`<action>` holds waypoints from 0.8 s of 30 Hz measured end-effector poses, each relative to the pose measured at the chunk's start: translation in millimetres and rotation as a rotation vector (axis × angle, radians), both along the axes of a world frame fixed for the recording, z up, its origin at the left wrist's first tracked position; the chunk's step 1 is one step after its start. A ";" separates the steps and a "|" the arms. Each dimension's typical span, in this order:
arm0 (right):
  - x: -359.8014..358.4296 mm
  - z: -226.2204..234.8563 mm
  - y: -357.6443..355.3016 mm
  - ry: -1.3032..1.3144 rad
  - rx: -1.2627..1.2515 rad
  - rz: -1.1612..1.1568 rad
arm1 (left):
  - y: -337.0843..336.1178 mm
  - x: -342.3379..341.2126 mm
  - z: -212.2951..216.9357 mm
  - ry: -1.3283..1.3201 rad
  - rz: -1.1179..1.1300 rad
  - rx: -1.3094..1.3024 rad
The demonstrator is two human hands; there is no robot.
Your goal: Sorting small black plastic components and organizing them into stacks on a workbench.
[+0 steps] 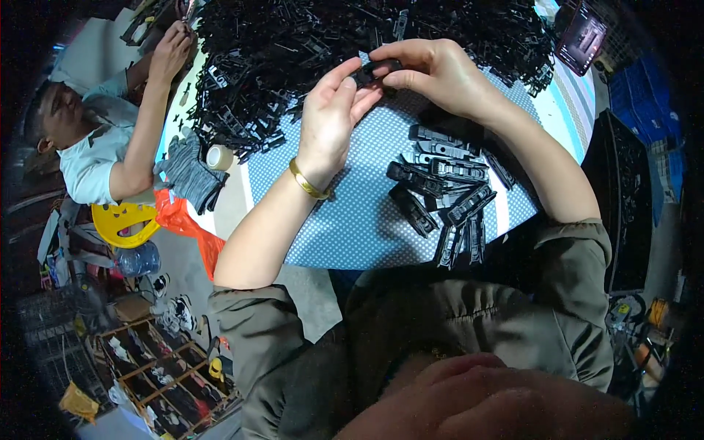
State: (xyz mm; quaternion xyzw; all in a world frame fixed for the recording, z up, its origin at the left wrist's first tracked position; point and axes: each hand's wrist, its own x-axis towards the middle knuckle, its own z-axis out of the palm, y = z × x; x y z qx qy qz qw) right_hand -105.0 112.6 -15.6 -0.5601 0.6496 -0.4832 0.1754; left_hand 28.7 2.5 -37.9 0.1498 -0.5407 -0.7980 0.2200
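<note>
Above the table, close to the near edge of a big heap of black plastic parts (271,44), my two hands meet around one small black plastic part (365,75). My left hand (331,117), with a gold bangle at the wrist, pinches its left end between thumb and fingers. The thumb and forefinger of my right hand (440,73) close on the other end. Fingers cover much of the part, so its exact kind is unclear. Nearer to me, below my right forearm, lies a loose group of long black plastic assemblies (458,170).
The patterned blue-white tablecloth (330,227) covers the table. Left are a grey glove (192,172), a tape roll (219,157) and an orange-red plastic bag (180,216). A co-worker (103,139) sits far left beside the heap. A lit phone (583,38) stands far right.
</note>
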 end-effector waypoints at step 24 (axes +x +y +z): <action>-53.4 14.5 3.3 -0.458 0.085 0.154 | 3.4 2.2 12.2 0.161 -0.147 -0.196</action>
